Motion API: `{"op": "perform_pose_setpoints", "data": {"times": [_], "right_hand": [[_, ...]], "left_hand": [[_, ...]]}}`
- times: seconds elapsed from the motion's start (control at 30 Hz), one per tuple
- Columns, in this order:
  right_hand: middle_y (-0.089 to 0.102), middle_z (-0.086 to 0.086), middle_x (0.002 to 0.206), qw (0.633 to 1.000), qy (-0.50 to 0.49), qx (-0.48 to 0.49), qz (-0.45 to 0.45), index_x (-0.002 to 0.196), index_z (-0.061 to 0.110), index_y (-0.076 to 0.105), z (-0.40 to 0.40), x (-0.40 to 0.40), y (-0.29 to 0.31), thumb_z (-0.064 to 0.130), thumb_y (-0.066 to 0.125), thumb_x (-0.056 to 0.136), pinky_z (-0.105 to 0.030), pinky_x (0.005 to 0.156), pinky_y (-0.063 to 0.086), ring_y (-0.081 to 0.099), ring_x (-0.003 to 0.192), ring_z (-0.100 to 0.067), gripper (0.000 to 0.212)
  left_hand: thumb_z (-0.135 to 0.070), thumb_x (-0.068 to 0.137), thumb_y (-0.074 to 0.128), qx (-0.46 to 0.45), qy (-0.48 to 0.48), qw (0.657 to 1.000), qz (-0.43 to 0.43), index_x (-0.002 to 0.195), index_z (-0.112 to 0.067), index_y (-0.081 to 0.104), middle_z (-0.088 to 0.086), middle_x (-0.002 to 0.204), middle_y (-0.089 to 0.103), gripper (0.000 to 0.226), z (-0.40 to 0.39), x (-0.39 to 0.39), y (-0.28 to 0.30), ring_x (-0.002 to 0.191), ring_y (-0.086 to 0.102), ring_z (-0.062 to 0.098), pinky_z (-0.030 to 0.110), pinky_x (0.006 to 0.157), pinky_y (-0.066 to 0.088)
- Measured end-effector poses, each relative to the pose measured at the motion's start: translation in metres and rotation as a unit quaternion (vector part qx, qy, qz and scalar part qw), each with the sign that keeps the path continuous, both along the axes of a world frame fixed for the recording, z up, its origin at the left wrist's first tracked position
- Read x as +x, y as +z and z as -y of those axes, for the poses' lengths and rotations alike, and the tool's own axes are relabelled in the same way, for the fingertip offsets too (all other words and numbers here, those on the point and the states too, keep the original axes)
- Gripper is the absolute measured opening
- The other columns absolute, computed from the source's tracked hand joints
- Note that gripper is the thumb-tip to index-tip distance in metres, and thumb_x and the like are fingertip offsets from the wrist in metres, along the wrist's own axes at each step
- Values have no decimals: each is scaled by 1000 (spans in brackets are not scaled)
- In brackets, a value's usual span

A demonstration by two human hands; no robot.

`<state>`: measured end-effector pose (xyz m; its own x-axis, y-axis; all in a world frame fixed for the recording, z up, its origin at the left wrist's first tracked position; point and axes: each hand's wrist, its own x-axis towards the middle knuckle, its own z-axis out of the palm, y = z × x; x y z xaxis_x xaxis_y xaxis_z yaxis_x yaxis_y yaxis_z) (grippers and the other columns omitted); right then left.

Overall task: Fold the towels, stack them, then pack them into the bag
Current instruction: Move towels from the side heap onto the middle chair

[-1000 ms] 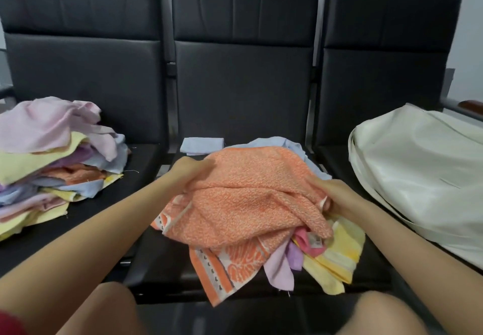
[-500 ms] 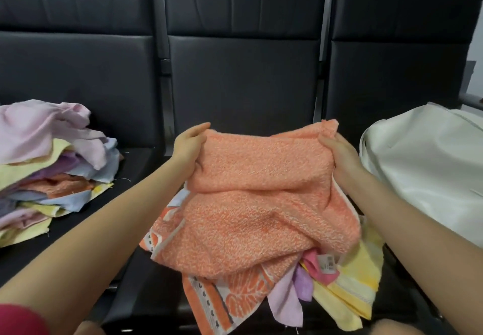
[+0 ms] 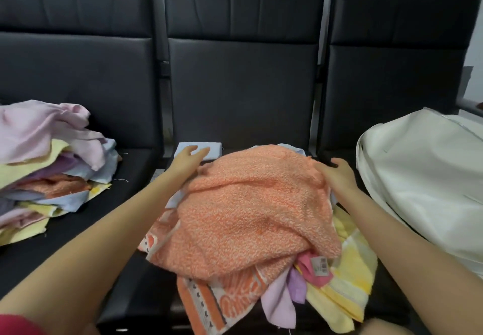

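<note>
My left hand [image 3: 188, 160] lies at the far left edge of the orange towel [image 3: 251, 211], its fingers straight and relaxed, the fingertips over a small folded blue towel [image 3: 199, 149] behind it. My right hand [image 3: 339, 174] rests on the far right edge of the same towel with fingers loosely spread, gripping nothing. The orange towel is crumpled on top of a heap: a patterned orange towel [image 3: 219, 300], a lilac one [image 3: 278, 306], a pink one with a label [image 3: 317, 269] and a yellow striped one [image 3: 350, 277] stick out below it. All this is on the middle black seat [image 3: 240, 86]. On the left seat is an unfolded pile of towels [image 3: 47, 162]. The white bag [image 3: 428, 177] lies on the right seat, just beside my right forearm.
</note>
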<state>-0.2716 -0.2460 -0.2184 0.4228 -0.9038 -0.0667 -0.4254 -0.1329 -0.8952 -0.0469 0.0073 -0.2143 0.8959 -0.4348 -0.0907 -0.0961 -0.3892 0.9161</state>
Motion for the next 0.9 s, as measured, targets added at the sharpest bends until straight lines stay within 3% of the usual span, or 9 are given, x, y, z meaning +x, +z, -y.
{"op": "perform_pose_setpoints", "data": {"times": [0.1,0.23,0.3,0.43,0.5,0.6,0.67,0.77,0.9], "right_hand": [[58,-4,122,993,5,-108,40,134,22,50,-26,-21,12,46,67,82,-42,96,48,55,113,-22,60],[64,4,84,967,108,-164,163,96,14,67,-89,-53,28,29,64,92,-21,71,47,59,78,-7,16],[60,2,68,958,169,-141,182,81,10,67,-123,-65,28,23,61,95,-20,59,44,55,62,-8,20],[57,3,52,953,263,-40,146,70,11,67,-175,-82,23,26,61,94,-20,44,38,47,41,-9,29],[62,3,56,942,322,-79,55,68,17,68,-188,-88,12,38,63,92,-28,51,46,54,47,-13,32],[64,13,80,887,322,-285,-167,79,28,67,-194,-92,-9,57,62,84,-32,70,52,60,73,-7,30],[57,18,99,878,291,-341,-170,95,28,62,-199,-94,-14,61,64,80,-30,76,50,55,90,-4,36],[44,10,125,876,251,-387,-141,121,24,52,-200,-91,-18,61,65,80,-28,90,40,42,118,-9,57],[38,4,131,828,256,-446,-225,125,24,55,-191,-82,-21,55,63,83,-31,97,36,34,125,-16,53]], "left_hand": [[-51,92,55,-53,17,996,67,136,-21,52,0,139,50,53,-27,-23,10,122,51,18,42,103,45],[-37,97,54,-119,9,978,170,116,-13,62,-3,113,61,32,-64,-71,11,97,57,6,26,87,49],[-35,96,55,-104,-12,976,192,97,-11,64,-5,91,62,26,-81,-93,10,79,55,2,17,73,46],[-45,94,55,-30,-86,976,199,77,-5,63,2,71,66,44,-114,-112,16,68,59,8,27,69,47],[-56,91,53,52,-131,967,214,75,-8,64,3,74,67,51,-128,-116,16,69,60,11,31,71,48],[-80,70,52,227,-188,920,259,78,-28,63,-8,78,64,54,-145,-116,4,77,61,12,32,74,50],[-88,54,51,268,-236,891,280,83,-30,63,-11,85,61,65,-155,-113,-5,84,59,13,33,78,50],[-83,55,48,267,-280,866,316,95,-42,59,-11,107,53,58,-160,-114,-19,108,48,11,32,94,43],[-62,72,48,154,-283,907,271,86,-31,60,-10,104,54,36,-153,-120,-15,102,49,5,25,90,40]]}}
